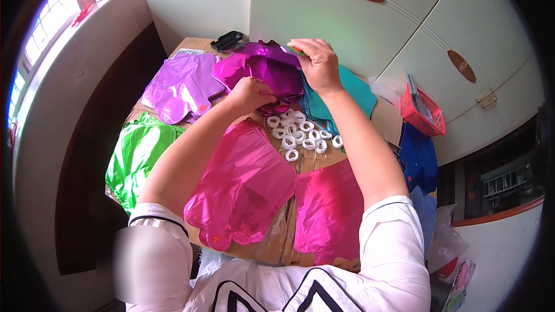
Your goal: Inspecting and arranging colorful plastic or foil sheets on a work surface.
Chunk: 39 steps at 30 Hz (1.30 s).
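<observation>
A stack of flat, shiny purple foil balloons (260,72) lies at the far middle of the cardboard-topped work surface. My left hand (251,93) is closed, its fingertips pinching the near edge of a purple foil balloon. Raised above the stack's right side, my right hand (317,63) is closed around a small thing with green and orange on it, mostly hidden by the fingers. Several small white coiled rings of ribbon or string (299,133) lie in a loose heap just nearer than my hands. Flat pink foil balloons (248,179) are spread between my forearms.
Lilac foil (182,84) and green foil (141,156) lie at the left. Teal foil (347,98) and dark blue foil (417,159) lie at the right, near a red basket (425,112). A black object (227,40) sits at the back, before pale cabinet doors (324,20).
</observation>
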{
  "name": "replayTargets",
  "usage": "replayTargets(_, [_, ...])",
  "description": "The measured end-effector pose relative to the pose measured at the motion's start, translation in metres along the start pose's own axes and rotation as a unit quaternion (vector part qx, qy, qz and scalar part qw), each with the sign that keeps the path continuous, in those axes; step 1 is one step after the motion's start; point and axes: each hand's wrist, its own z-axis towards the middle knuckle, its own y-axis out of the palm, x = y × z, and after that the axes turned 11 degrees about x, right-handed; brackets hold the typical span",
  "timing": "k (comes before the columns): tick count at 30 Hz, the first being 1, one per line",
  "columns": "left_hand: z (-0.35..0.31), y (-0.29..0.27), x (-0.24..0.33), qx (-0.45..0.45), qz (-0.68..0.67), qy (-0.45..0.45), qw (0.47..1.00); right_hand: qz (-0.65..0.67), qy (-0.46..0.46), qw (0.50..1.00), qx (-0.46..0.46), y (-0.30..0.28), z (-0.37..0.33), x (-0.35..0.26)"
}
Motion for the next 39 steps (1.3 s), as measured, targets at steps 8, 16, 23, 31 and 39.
replayTargets(8, [0.007,0.001,0.017,-0.033,-0.114,-0.157,0.980,0.289,0.372,0.842,-0.262,0.010,-0.072,0.037])
replayTargets(16, [0.015,0.003,0.009,0.017,-0.035,-0.083,0.996,0.335,0.488,0.743,-0.315,0.010,-0.064,0.029])
replayTargets(23, [0.020,0.010,0.041,0.220,0.254,0.237,0.911,0.203,0.371,0.865,-0.272,0.021,-0.079,0.040])
replayTargets(31, [-0.018,-0.004,0.016,0.044,0.318,0.284,0.904,0.188,0.443,0.845,-0.235,0.036,-0.067,0.046])
replayTargets(39, [-0.018,-0.003,0.021,0.065,0.324,0.090,0.940,0.177,0.344,0.862,-0.329,0.029,-0.063,0.033])
